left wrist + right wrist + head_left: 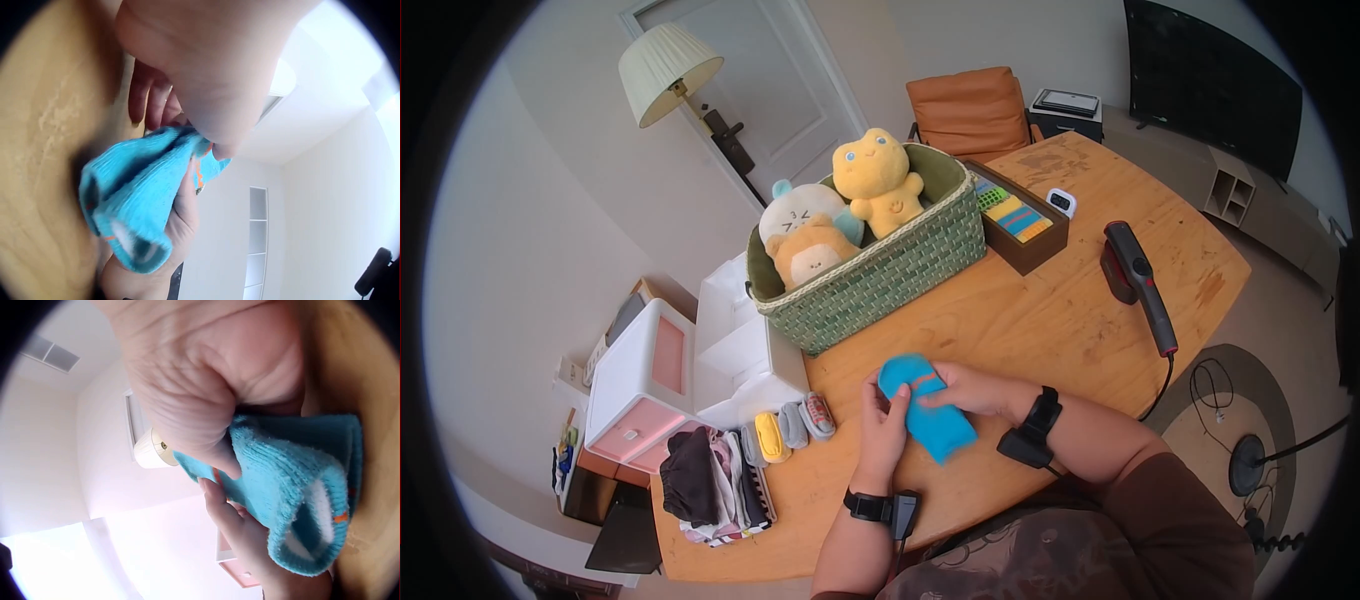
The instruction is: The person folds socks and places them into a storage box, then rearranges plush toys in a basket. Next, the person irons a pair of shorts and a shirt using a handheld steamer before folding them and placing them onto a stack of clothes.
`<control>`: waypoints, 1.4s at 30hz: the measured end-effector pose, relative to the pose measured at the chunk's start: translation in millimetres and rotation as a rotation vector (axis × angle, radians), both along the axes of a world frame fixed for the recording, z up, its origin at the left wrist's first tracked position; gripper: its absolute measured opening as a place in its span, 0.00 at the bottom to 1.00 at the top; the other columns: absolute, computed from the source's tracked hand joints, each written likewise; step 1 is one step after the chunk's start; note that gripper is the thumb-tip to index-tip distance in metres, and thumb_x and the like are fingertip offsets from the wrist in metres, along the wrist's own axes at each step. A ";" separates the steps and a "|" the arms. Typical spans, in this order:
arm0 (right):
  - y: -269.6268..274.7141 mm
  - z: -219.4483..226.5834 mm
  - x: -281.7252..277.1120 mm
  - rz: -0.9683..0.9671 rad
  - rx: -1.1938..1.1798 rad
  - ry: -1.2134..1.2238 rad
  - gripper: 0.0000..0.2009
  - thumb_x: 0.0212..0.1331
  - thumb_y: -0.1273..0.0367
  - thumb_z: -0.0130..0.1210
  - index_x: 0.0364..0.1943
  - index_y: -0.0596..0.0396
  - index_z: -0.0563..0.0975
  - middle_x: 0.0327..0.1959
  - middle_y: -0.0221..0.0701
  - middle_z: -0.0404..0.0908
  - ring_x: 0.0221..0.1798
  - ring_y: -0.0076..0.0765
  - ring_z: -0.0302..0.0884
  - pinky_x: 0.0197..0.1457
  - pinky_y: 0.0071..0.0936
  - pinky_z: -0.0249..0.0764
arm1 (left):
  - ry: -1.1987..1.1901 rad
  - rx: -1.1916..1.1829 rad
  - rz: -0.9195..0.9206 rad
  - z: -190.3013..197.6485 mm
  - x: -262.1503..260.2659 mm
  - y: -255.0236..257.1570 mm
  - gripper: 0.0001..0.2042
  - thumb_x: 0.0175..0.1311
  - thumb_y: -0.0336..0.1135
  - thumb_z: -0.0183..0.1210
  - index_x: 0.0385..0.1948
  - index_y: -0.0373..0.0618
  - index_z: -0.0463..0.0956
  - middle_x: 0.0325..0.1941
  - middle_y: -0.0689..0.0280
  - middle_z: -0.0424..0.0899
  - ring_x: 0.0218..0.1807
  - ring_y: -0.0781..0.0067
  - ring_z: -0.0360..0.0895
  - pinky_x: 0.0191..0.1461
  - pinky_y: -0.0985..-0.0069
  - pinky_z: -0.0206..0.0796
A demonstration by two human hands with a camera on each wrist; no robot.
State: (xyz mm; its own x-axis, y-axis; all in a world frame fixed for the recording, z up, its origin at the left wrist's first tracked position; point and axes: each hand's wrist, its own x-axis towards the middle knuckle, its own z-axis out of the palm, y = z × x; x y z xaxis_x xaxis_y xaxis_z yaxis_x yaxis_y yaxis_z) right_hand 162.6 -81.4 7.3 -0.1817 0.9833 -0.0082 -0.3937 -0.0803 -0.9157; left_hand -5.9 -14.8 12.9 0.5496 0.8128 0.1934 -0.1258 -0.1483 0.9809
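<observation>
Blue socks [948,432], apparently a pair, held just above the desk [1080,310] by its near edge. Left hand [884,422]: thumb and fingers pinching the folded end. Right hand [978,390]: thumb and fingers pinching them on the other side, near the orange stripe.

Risks: the two cuffs [309,528] hang loose and gape apart, so an uneven pull could slide one sock out of line with the other. If either pinch loosens, the fold may spring open, the knit being soft and the layers thick. A left elbow swung out could knock the rolled socks [771,437] or tip the clothes stack [718,485] at the desk's left end. Cord [1165,385] of the handheld appliance [1141,285] drops off the desk's right side near the right arm; a snag might drag the appliance over that edge.

Text: no brand or label readable. Small clock-like device [1061,203] toward the far edge: display too tiny to read. Appliance: red spot on the handle, lettering not legible. Shirt print [1040,555]: faint, can't make out words.
</observation>
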 end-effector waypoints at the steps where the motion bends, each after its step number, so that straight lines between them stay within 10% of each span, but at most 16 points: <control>1: 0.3 0.9 0.2 -0.056 0.018 0.046 0.23 0.65 0.73 0.56 0.63 0.57 0.67 0.56 0.31 0.78 0.56 0.27 0.76 0.60 0.31 0.75 | -0.011 -0.082 -0.090 1.7 0.6 -2.1 0.22 0.69 0.33 0.59 0.60 0.41 0.61 0.55 0.62 0.74 0.56 0.73 0.71 0.59 0.76 0.67; 11: 3.0 7.8 14.1 -0.296 0.061 0.198 0.16 0.69 0.69 0.52 0.57 0.59 0.73 0.55 0.33 0.80 0.55 0.28 0.77 0.60 0.31 0.74 | 0.098 -0.184 -0.377 -5.2 2.1 -6.4 0.29 0.66 0.25 0.60 0.67 0.41 0.55 0.61 0.61 0.72 0.62 0.71 0.71 0.64 0.71 0.67; 19: 8.3 0.1 21.4 -0.422 0.156 -0.105 0.16 0.68 0.68 0.55 0.55 0.63 0.75 0.50 0.31 0.82 0.51 0.25 0.78 0.56 0.26 0.75 | 0.132 -0.130 -0.330 -1.3 1.2 -5.2 0.33 0.66 0.27 0.60 0.69 0.40 0.50 0.43 0.65 0.82 0.35 0.80 0.80 0.30 0.83 0.70; 23: 9.0 -2.5 27.5 -0.485 0.170 -0.304 0.14 0.66 0.68 0.58 0.51 0.63 0.77 0.46 0.32 0.83 0.49 0.23 0.78 0.52 0.25 0.76 | 0.144 -0.157 -0.331 1.5 1.0 -8.1 0.34 0.67 0.29 0.60 0.70 0.40 0.48 0.38 0.64 0.83 0.32 0.80 0.80 0.30 0.83 0.70; 28: 3.2 0.6 32.9 -0.637 0.286 -1.058 0.12 0.60 0.67 0.62 0.44 0.57 0.81 0.37 0.38 0.81 0.40 0.40 0.81 0.44 0.32 0.76 | 0.236 -0.106 -0.177 -0.5 -2.4 -1.9 0.33 0.68 0.30 0.58 0.70 0.42 0.48 0.33 0.64 0.81 0.28 0.81 0.76 0.28 0.83 0.67; 42: -7.4 16.9 22.7 -0.468 0.170 -1.143 0.19 0.56 0.65 0.58 0.53 0.50 0.73 0.43 0.43 0.83 0.44 0.54 0.81 0.46 0.43 0.77 | -0.026 -0.076 0.266 -5.7 -14.0 31.9 0.24 0.68 0.29 0.59 0.62 0.41 0.58 0.37 0.64 0.80 0.39 0.79 0.76 0.43 0.82 0.68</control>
State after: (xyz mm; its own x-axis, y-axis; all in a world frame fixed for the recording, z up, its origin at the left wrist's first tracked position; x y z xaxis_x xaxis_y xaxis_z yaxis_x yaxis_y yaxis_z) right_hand 185.3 -88.9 24.2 0.2134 0.9557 0.2025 0.6759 0.0052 -0.7369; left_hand -19.9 17.1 7.2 0.3108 0.9404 0.1380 -0.1179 -0.1059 0.9874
